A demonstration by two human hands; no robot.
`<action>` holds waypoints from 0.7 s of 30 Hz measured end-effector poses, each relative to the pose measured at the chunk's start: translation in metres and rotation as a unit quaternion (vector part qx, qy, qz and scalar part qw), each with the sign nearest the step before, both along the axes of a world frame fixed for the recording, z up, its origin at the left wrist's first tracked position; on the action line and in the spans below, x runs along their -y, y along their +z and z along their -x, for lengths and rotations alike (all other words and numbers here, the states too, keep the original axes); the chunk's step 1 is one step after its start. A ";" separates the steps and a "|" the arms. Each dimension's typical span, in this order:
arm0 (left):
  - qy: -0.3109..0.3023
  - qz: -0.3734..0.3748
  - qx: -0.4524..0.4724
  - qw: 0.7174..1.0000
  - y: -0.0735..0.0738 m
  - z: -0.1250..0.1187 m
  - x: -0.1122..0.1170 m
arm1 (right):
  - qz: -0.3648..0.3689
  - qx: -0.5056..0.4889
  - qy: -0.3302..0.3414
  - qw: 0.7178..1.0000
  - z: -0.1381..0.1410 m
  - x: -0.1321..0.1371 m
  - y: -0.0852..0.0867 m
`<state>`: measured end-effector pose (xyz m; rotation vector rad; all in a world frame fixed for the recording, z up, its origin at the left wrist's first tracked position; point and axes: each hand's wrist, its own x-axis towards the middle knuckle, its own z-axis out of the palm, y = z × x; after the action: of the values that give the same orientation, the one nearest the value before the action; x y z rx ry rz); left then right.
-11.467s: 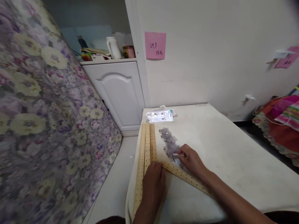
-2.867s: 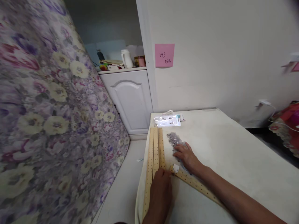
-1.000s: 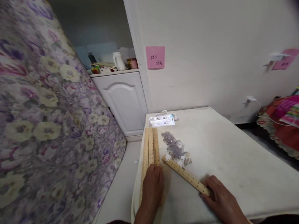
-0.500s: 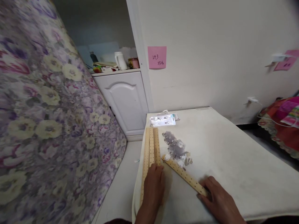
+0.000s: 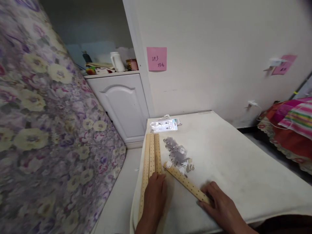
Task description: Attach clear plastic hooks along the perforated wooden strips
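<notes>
My right hand (image 5: 216,203) grips the near end of a wooden strip with rows of small holes (image 5: 186,182). Its far end lies slanted beside a pile of small grey and clear pieces (image 5: 179,154), with a few white and beige bits close to the tip. On the left, more perforated wooden strips (image 5: 151,152) lie side by side along the table edge. Over the rightmost of these, my left hand (image 5: 155,191) is closed with its fingers curled round the strip. The near part of that strip is hidden under the hand.
Clear packaging with small metal parts (image 5: 163,126) lies at the far left of the white-covered table (image 5: 224,156). A flowered curtain (image 5: 56,130) hangs to the left. Behind stand a white cabinet (image 5: 122,107) and a wall with a pink note (image 5: 156,58). Red and striped bedding (image 5: 292,126) is at right.
The whole view has shifted a little to the right. Both hands keep their hold, and the strips and the pile stay in the same places on the table.
</notes>
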<state>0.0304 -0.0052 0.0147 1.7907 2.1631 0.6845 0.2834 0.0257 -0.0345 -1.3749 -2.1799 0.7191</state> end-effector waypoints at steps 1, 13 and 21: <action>-0.001 -0.001 -0.002 1.000 0.001 -0.001 0.000 | 0.009 -0.014 0.006 1.000 -0.002 -0.005 0.003; -0.032 -0.013 0.017 0.999 -0.004 -0.006 -0.002 | -0.020 -0.125 0.068 0.990 0.018 -0.105 0.006; -0.032 -0.008 0.017 0.999 -0.004 -0.006 -0.002 | 0.064 -0.138 0.055 0.987 0.020 -0.106 0.005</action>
<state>0.0369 -0.0033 0.0110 1.8350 2.0741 0.7129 0.2629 0.1319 -0.0300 -1.1429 -2.0292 1.0426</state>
